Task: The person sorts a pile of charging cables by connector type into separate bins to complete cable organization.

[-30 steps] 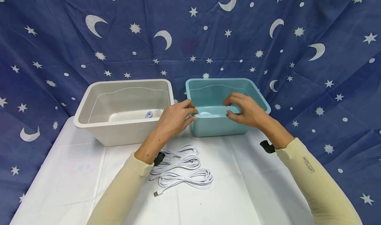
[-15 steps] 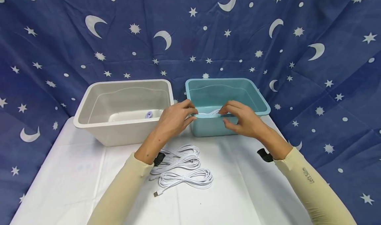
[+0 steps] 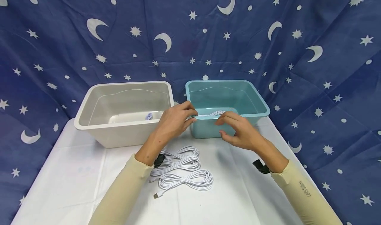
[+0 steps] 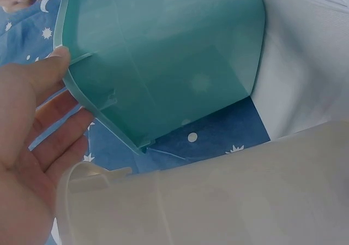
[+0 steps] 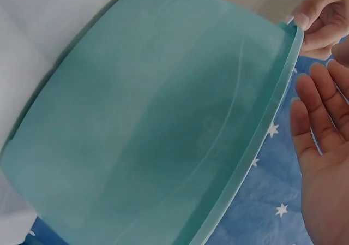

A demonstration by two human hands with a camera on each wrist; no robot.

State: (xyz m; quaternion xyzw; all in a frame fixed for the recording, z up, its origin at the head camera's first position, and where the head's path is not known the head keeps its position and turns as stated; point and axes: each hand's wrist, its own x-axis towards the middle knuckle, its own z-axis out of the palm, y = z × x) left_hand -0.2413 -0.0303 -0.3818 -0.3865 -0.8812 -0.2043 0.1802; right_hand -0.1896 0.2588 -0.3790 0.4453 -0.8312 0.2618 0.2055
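My left hand [image 3: 177,118] grips the near left corner of the teal bin [image 3: 205,129], thumb on the outside and fingers at the rim, as the left wrist view also shows. Inside that bin lies a bundle of white cable [image 3: 215,113], partly hidden behind the front wall. My right hand [image 3: 238,132] hovers in front of the teal bin's near rim with fingers loosely bent and nothing in them. In the right wrist view its fingers [image 5: 322,111] are spread beside the rim.
A beige bin [image 3: 119,134] stands left of the teal one, with a small pale cable coil [image 3: 149,116] inside. Several coiled white cables [image 3: 186,180] lie on the white tablecloth [image 3: 220,202] in front. A blue star-patterned curtain [image 3: 190,46] hangs behind.
My right hand has drawn back out of the teal bin, leftward and toward me, exposing the white cable bundle inside. The left hand keeps its hold on the corner.
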